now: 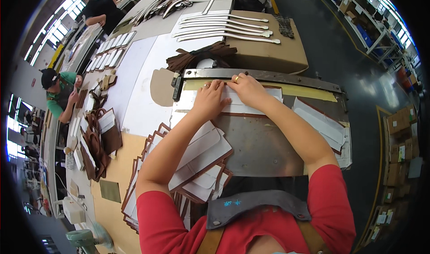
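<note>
A white panel with brown edging (244,108) lies on the metal plate (264,146), its far edge close to a long steel bar (295,78). My left hand (209,99) is at the panel's far left part, fingers bent over the edge and thumb out to the side. Beside it, my right hand (246,90) pinches that same far edge with curled fingers; a ring shows on it. The fingertips of both hands nearly meet, and what lies under them is partly hidden.
Stacked white panels with brown edges (204,149) lie left of the plate, under my left forearm. More panels (319,124) rest at the right. Beyond the bar are a bundle of dark brown strips (201,57) and a cardboard box (268,52) with pale straps. Co-workers sit farther off.
</note>
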Demonstrator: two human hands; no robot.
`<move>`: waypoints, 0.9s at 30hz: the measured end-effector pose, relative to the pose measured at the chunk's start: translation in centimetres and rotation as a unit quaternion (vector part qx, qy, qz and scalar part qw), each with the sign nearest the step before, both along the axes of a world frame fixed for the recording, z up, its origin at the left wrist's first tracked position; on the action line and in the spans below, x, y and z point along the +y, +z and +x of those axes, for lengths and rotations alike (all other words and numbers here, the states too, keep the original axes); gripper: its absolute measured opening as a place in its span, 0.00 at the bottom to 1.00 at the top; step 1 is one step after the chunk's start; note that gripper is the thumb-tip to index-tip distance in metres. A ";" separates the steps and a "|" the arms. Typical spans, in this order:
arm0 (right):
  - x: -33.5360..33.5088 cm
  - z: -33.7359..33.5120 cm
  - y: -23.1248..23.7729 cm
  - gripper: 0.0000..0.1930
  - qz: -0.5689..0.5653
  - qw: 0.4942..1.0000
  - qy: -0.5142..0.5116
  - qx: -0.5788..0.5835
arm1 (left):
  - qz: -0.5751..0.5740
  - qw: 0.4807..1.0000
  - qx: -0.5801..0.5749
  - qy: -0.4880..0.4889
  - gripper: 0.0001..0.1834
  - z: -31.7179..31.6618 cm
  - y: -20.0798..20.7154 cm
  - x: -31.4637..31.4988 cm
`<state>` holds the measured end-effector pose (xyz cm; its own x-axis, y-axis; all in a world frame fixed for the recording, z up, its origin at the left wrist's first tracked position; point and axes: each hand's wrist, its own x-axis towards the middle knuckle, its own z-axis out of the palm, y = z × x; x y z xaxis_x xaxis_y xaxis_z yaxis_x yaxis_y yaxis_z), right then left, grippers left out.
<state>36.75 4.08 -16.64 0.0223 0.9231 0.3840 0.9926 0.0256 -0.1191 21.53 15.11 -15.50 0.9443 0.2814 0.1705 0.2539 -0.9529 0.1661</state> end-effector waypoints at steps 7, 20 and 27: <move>-4.7 2.7 1.3 0.07 -0.028 0.998 -0.014 -0.050 | 0.086 0.989 0.064 0.101 0.34 -0.8 0.6 -0.7; -12.4 4.7 3.4 0.12 -0.092 0.975 -0.195 0.058 | -0.052 0.993 0.014 0.101 0.31 -0.7 0.8 0.6; -13.0 1.1 4.6 0.13 0.173 0.908 -0.149 0.350 | -0.072 0.993 -0.081 0.043 0.25 -3.0 2.0 1.5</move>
